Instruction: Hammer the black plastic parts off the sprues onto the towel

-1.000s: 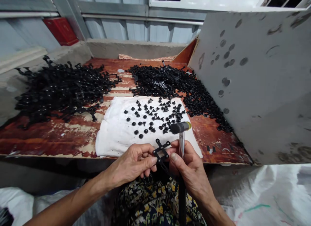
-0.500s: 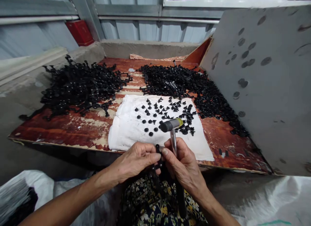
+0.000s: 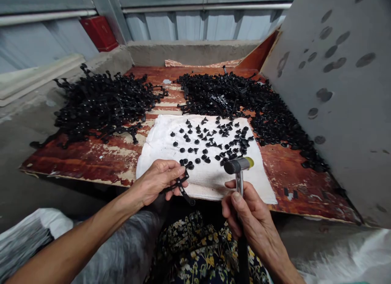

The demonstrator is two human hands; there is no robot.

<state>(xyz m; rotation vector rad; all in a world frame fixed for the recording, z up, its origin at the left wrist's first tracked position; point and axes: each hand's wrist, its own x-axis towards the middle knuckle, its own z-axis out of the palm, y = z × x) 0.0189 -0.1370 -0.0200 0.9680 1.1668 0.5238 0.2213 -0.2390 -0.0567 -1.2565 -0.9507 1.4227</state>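
Pinched in my left hand (image 3: pixel 161 180) is a black branched plastic part (image 3: pixel 182 186), held at the front edge of the white cloth (image 3: pixel 201 179). My right hand (image 3: pixel 249 206) is wrapped round the handle of a mallet (image 3: pixel 239 166), whose head, dark at one end and yellow at the other, stands upright above the cloth. Several small black round pieces with stems (image 3: pixel 197 142) lie scattered over the cloth beyond both hands.
A heap of black branched parts (image 3: pixel 100 104) lies on the left of the worn red table (image 3: pixel 91 159). Another black heap (image 3: pixel 214 92) spreads from the back along the right, against a spotted grey panel (image 3: pixel 345 113). White sacks (image 3: pixel 55 223) are below the table.
My hands have moved apart. The left has gone left and up with the black part, while the right has shifted right with the mallet. The view has tilted slightly down.
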